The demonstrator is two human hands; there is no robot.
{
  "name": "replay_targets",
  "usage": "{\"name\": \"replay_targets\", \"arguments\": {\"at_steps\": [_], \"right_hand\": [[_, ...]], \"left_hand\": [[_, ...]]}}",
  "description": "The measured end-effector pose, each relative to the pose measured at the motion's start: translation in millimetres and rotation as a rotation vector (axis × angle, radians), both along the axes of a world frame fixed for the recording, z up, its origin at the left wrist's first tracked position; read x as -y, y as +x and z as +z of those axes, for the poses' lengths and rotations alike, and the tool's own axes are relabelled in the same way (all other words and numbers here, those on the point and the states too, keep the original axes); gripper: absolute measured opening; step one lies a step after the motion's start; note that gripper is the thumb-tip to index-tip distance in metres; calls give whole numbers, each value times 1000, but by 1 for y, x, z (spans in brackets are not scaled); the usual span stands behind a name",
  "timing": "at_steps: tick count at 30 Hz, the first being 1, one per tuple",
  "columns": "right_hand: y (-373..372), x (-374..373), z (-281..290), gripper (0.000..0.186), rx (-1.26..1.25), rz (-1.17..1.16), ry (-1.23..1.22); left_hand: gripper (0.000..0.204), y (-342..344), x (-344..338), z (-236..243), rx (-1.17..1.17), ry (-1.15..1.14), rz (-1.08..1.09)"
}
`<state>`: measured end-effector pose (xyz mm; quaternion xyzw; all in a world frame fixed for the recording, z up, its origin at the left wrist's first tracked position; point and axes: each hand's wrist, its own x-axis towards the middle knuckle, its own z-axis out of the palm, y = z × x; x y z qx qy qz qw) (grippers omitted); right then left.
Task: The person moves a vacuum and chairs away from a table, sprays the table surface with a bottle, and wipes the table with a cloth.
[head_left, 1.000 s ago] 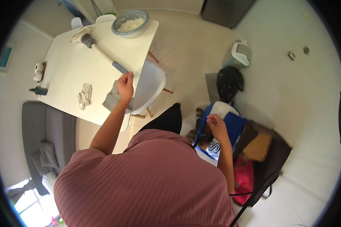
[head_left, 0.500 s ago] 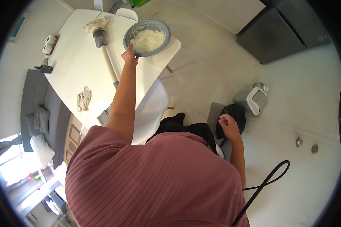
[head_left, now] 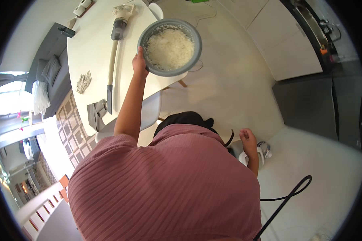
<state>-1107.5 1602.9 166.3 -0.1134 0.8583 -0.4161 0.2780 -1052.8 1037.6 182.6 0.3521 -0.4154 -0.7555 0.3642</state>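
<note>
My left hand is closed on the near left rim of a round grey pot, its arm stretched out ahead. White cooked rice covers the pot's bottom, with grains stuck up the inner wall. The pot is over the right edge of the white table; I cannot tell whether it touches the top. Low at my right side hangs my right hand, its fingers loosely curled in and nothing visible in them. A dark curved strap shows just left of it, apart from the fingers.
A stick vacuum cleaner lies along the table, with a crumpled cloth and a grey cloth nearer me. White chairs stand at the table's edge. A dark fridge is on the right. A black cable loop hangs beside me.
The pot in my left hand appears nearer and further right. My view has turned toward the right, and my body has moved forward past the bin. My right hand still hangs at my side.
</note>
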Motion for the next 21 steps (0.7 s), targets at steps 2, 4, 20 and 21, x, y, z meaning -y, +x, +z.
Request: {"name": "replay_targets", "arguments": {"at_steps": [2,4,20,21], "right_hand": [[-53,1,7,19,-7,92,-10],[-111,0,14,17,-36,147,-18],[-479,91,72,12,-309,-3,-215],[-495,88,74,12,-325,-40,-216]], "left_hand": [[62,-25,-25,18,-10,5,-35],[63,-62,-54,27,-50,0,-73],[53,-464,-63,80,-89,-10,-218],[53,-490,-60,79,-80,-5,-261]]}}
